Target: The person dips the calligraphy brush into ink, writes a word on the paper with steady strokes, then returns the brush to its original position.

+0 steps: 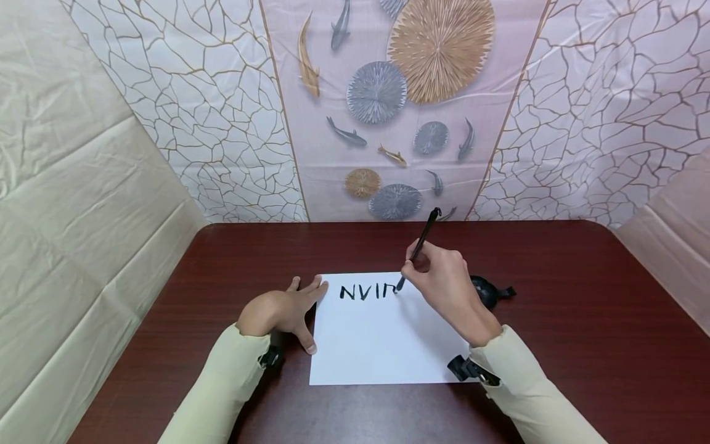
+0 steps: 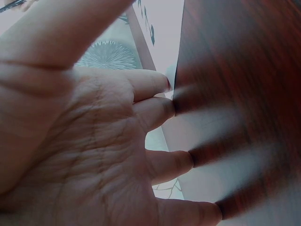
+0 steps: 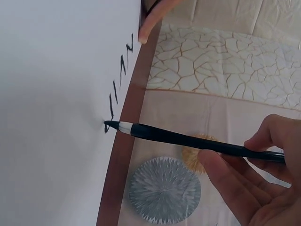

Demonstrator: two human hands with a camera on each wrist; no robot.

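Note:
A white sheet of paper (image 1: 371,345) lies on the dark wooden table, with black brushed letters (image 1: 363,291) near its top edge reading "NVI" and a further partly formed stroke. My right hand (image 1: 446,287) pinches a black ink brush (image 1: 424,237) between thumb and fingers. In the right wrist view the dark tip of the brush (image 3: 164,135) touches the paper at the last stroke. My left hand (image 1: 285,311) has its fingers spread, with fingertips and thumb resting on the paper's left edge and the table, as the fingers (image 2: 174,167) in the left wrist view show.
A round black object (image 1: 485,291) with a short tab sits right of the paper, partly behind my right hand. The reddish-brown table (image 1: 582,320) reaches back to a patterned cloth (image 1: 377,148) with fish and round motifs. Pale cloth (image 1: 83,216) hangs at the left.

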